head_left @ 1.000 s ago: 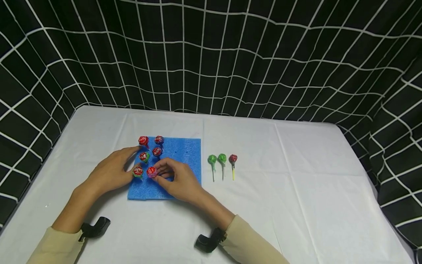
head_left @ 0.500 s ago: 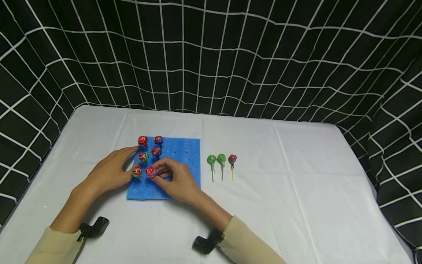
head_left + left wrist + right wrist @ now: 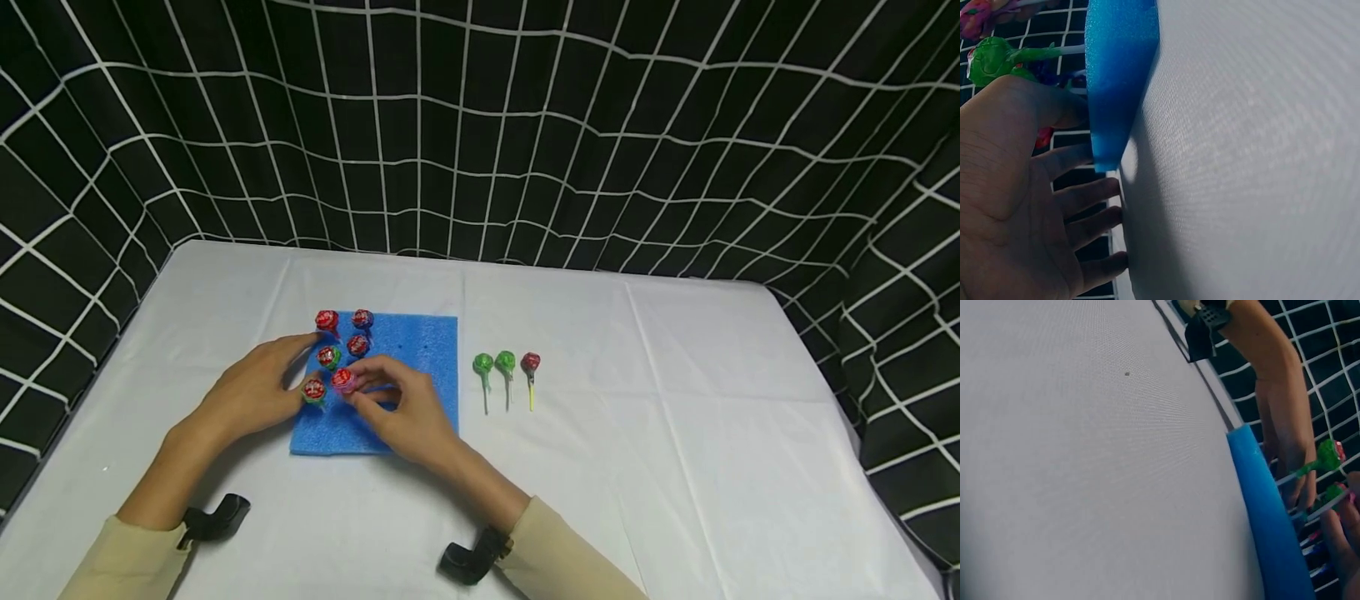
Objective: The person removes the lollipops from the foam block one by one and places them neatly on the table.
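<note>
My right hand (image 3: pixel 408 410) pinches a pink-and-red wrapped lollipop (image 3: pixel 343 380) over the blue foam board (image 3: pixel 420 375). Its white stick shows in the right wrist view, pointing toward the foam. Along the board's left side lies my left hand (image 3: pixel 258 383), thumb at the foam edge and fingers spread with tips down near the cloth in the left wrist view. Just beside that thumb a green-and-red lollipop (image 3: pixel 313 390) stands in the foam. Behind it stand another green-and-red lollipop (image 3: pixel 328 357), a red one (image 3: pixel 327 321), and two dark red-and-blue ones, the nearer (image 3: pixel 358 345) and the farther (image 3: pixel 363 319).
Right of the board, two green lollipops, the left (image 3: pixel 483 363) and the right (image 3: pixel 506 362), and a dark red lollipop (image 3: pixel 531 362) with a yellow stick lie on the white tablecloth (image 3: pixel 637 467). Small holes dot the board's right part. A black white-gridded curtain (image 3: pixel 480 125) surrounds the table.
The pink lollipop in my right hand has shifted slightly away from me and up from its earlier spot in the near row. My left hand stays in place.
</note>
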A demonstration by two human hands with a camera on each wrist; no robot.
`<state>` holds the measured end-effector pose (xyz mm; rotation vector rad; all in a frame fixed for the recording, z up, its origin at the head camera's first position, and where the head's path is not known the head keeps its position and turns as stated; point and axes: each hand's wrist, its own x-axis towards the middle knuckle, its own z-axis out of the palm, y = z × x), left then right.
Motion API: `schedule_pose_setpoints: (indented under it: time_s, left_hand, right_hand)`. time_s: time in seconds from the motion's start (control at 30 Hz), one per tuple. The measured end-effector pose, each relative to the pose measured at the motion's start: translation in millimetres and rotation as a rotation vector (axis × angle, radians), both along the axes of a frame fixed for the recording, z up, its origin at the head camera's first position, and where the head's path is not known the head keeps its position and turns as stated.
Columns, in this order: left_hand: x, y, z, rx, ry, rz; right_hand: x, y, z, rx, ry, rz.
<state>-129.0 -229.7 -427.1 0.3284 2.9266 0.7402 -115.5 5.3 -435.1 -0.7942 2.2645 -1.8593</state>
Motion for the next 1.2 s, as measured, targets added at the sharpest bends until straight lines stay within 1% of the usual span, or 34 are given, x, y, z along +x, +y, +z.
schedule_pose_setpoints:
  time_s: [0.2,0.4,0.53,0.8,0.97,1.2]
  left_hand:
    - [-0.7,0.6,-1.1,-0.008,0.003,0.000]
    - [0.0,0.8,-0.7,-0.013,0.004,0.001]
    - [1.2,0.4,0.0,-0.014,0.006,-0.003]
    - [1.1,0.3,-0.3,-0.012,0.010,-0.009]
    - [2.0,1.0,-0.1,-0.016,-0.003,-0.004]
    - [2.0,0.9,0.8,-0.029,-0.019,0.005]
  right_hand:
    - [2.4,12.8,6.4,0.032,0.009,-0.049]
    - [0.5,27.0,8.2,0.046,0.039,-0.100]
    - [0.3,36.1,9.3,0.047,0.018,-0.131]
    - [-0.5,53.9,6.3,0.047,0.042,-0.183]
    - [-1.5,63.4,2.7,0.037,0.031,-0.208]
    - [-1.1,71.0,5.6,0.025,0.040,-0.225]
